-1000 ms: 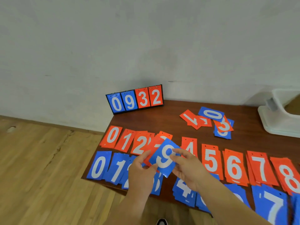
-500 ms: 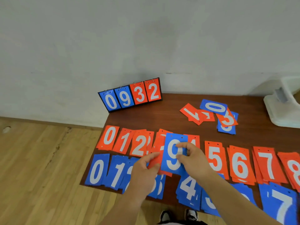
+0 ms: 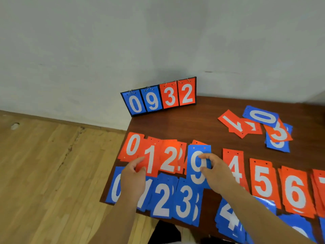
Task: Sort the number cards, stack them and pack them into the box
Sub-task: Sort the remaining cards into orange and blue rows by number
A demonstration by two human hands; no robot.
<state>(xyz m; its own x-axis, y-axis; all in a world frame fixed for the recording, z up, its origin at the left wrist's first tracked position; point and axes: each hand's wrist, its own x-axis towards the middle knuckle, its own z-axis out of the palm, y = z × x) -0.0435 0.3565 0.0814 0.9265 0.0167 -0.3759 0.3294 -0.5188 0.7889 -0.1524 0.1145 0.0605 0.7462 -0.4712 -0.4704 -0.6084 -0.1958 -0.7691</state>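
A small flip scoreboard (image 3: 159, 97) stands at the back left corner of the dark wooden tabletop (image 3: 202, 124). It holds four cards hung from metal rings, and they read 0 and 9 on blue, then 3 and 2 on red.

In front of the scoreboard, nearer the person, lies a row of red piles with white digits: red 0 (image 3: 131, 147), red 1 card (image 3: 151, 159), red 2 (image 3: 168, 159), then further right red 4 (image 3: 234, 166), red 5 (image 3: 263, 180) and red 6 (image 3: 296, 192), with more red cut off by the frame edge. Nearer still than that row lies a blue row: blue 0 (image 3: 114, 187), blue 2 (image 3: 161, 198), blue 3 (image 3: 186, 201) and blue 4 (image 3: 228, 219); the blue pile between 0 and 2 is mostly hidden by the left wrist.

The right hand (image 3: 217, 171) is clamped on the blue 9 card (image 3: 197, 166), thumb and forefinger on its face. The card is upright to the viewer, in front of the scoreboard, over the gap between the red 2 and red 4 piles. The left hand (image 3: 132, 180) has its fingers curled and pinches the lower left edge of the red 1 card.

To the right of the scoreboard sits a loose heap: a loose red 1 (image 3: 230, 120) lying sideways, a loose blue 0 (image 3: 262, 117) and a loose red 3 (image 3: 279, 132) over another blue card.
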